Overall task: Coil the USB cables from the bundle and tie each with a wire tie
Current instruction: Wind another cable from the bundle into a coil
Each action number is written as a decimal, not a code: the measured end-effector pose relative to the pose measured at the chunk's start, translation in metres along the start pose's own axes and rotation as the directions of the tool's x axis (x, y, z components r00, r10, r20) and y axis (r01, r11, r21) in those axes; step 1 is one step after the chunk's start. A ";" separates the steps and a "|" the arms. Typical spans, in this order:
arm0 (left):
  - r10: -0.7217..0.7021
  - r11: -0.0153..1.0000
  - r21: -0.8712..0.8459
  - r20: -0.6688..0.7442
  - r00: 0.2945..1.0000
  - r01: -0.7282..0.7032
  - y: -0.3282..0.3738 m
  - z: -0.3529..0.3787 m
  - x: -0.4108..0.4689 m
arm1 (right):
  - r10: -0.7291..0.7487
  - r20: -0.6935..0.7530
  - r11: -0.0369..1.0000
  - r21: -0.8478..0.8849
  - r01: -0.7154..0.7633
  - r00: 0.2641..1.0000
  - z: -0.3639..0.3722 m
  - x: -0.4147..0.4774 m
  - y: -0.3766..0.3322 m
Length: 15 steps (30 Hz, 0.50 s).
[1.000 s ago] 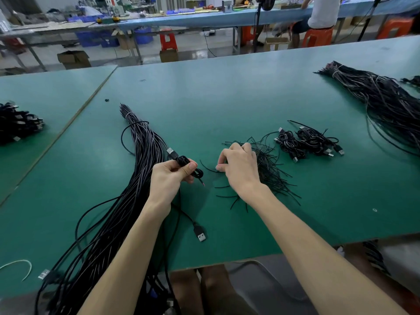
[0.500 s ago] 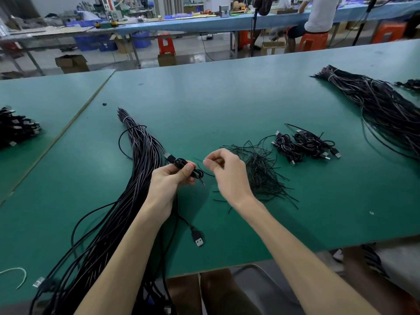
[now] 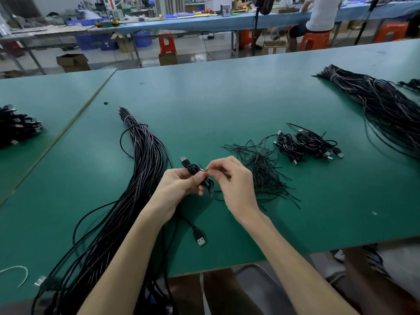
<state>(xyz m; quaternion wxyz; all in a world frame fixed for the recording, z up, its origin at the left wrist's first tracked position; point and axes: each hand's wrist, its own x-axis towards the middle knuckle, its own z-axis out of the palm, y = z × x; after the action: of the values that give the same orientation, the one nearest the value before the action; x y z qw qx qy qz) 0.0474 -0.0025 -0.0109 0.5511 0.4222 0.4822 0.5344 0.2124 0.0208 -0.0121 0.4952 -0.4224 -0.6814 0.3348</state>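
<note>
My left hand grips a small coiled black USB cable, thumb pressed across the coil, its plug sticking up at the top left. My right hand pinches a thin black wire tie at the coil's right side. A long bundle of black USB cables lies to the left and runs off the table's near edge. A loose pile of wire ties lies just right of my hands. Several finished tied coils sit further right.
One loose USB plug lies on the green table below my hands. A second large cable bundle lies at the far right, and more cables on the left table. A seated person works at a far bench.
My right hand lifted off the pile of wire ties with one tie and came left to the coil. My left hand kept its hold on the coil.
</note>
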 end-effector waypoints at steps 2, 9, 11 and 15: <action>0.014 1.000 0.013 -0.006 1.000 -0.014 -0.001 0.001 0.000 | -0.096 0.009 0.993 -0.072 0.096 0.995 0.002 -0.002 -0.001; 0.026 0.998 0.060 0.073 0.997 -0.031 -0.004 -0.002 -0.002 | -0.294 0.000 0.926 -0.247 0.285 0.956 0.003 -0.008 -0.005; 0.025 0.997 0.071 0.095 0.995 -0.032 -0.004 -0.002 -0.002 | -0.305 0.017 0.921 -0.250 0.299 0.952 0.003 -0.009 -0.006; 0.016 0.998 0.066 0.115 0.993 -0.023 -0.005 -0.001 -0.002 | -0.279 0.010 0.938 -0.211 0.275 0.960 0.003 -0.009 -0.006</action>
<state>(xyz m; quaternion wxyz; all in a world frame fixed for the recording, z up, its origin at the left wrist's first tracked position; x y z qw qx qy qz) 0.0471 -0.0050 -0.0163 0.5582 0.4751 0.4631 0.4982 0.2096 0.0096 -0.0108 0.4969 -0.3756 -0.7605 0.1836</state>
